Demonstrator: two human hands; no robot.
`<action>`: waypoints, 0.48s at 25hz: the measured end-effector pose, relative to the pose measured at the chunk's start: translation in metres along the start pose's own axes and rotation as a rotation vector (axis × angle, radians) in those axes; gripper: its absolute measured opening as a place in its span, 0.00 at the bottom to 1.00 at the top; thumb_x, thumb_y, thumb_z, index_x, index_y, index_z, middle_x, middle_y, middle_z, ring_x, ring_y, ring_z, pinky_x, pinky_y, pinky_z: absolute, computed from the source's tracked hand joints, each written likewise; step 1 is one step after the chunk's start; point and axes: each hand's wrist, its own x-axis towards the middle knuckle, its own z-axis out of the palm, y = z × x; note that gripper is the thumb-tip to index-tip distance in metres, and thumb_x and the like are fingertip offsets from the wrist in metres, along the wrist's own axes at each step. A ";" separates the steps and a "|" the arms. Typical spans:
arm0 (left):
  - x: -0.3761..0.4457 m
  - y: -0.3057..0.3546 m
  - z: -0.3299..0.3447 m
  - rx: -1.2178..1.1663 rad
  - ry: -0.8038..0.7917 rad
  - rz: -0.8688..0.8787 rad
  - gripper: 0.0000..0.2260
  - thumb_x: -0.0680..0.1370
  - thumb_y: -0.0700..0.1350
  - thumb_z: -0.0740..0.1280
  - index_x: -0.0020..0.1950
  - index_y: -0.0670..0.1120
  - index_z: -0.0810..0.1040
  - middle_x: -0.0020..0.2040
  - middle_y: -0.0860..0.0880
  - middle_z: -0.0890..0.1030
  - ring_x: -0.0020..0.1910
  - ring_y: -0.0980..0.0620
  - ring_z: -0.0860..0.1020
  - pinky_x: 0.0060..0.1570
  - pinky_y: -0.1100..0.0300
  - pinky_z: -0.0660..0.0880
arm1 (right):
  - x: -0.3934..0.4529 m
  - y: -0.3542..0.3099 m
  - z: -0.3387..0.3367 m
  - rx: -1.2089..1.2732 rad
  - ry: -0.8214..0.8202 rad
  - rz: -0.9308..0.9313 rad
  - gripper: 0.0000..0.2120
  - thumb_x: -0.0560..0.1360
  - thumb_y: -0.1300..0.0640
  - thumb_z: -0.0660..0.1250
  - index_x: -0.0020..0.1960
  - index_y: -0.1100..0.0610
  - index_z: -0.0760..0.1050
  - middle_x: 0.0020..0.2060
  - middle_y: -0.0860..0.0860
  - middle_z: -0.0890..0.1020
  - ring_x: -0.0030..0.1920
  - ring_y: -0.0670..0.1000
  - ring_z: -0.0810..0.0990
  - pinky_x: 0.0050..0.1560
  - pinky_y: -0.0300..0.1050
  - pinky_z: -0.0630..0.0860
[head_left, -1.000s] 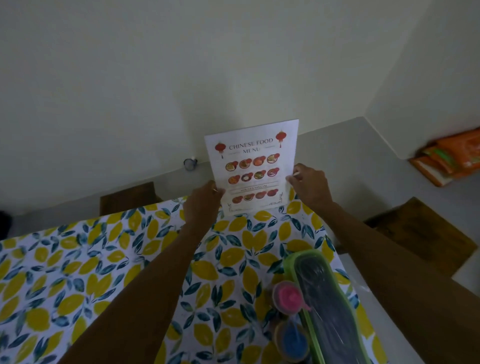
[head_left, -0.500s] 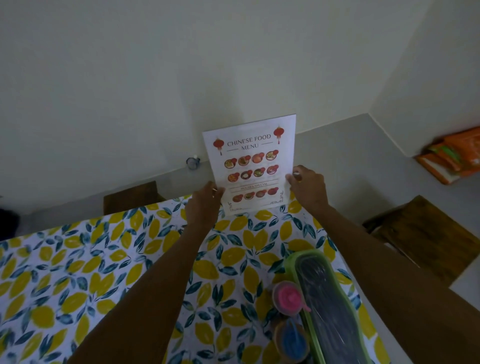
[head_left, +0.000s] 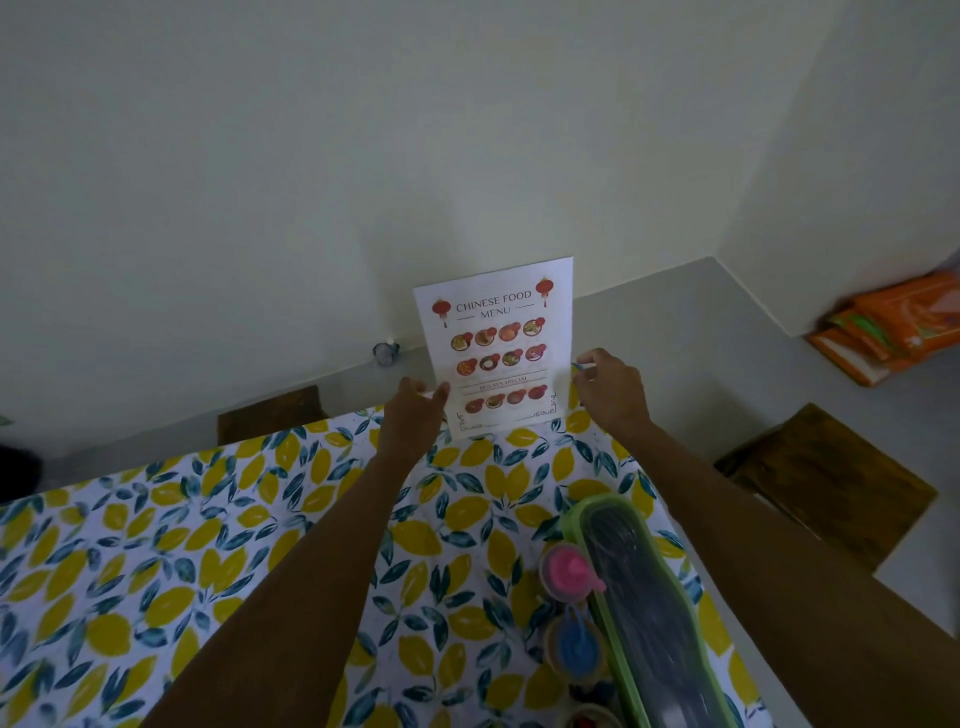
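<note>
A white paper menu sheet printed with red dishes (head_left: 501, 353) stands upright at the far edge of the lemon-patterned surface (head_left: 208, 545), before a pale wall. The left hand (head_left: 413, 415) has a wide grip, its straight thumb against the sheet's left edge. The right hand (head_left: 610, 389) is loosely curled just beside the right edge. Whether its grip pinches the sheet cannot be told.
</note>
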 end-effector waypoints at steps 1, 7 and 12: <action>-0.004 0.000 -0.003 0.003 -0.011 0.014 0.27 0.75 0.64 0.61 0.55 0.39 0.75 0.48 0.41 0.83 0.40 0.45 0.78 0.39 0.56 0.71 | -0.008 -0.005 -0.003 -0.017 -0.006 -0.018 0.13 0.75 0.52 0.62 0.58 0.52 0.76 0.51 0.57 0.85 0.48 0.58 0.83 0.51 0.55 0.82; -0.050 0.001 -0.034 0.093 -0.028 0.135 0.26 0.76 0.63 0.59 0.57 0.40 0.73 0.53 0.45 0.80 0.47 0.46 0.78 0.45 0.56 0.70 | -0.064 -0.038 -0.004 -0.055 -0.067 -0.186 0.17 0.74 0.53 0.68 0.62 0.56 0.75 0.53 0.59 0.84 0.54 0.60 0.81 0.56 0.54 0.79; -0.100 -0.033 -0.085 0.161 0.018 0.267 0.23 0.78 0.61 0.60 0.59 0.43 0.74 0.56 0.43 0.80 0.53 0.43 0.79 0.50 0.50 0.75 | -0.123 -0.083 0.021 -0.189 -0.152 -0.316 0.20 0.76 0.53 0.66 0.66 0.58 0.72 0.57 0.58 0.82 0.59 0.61 0.79 0.58 0.53 0.77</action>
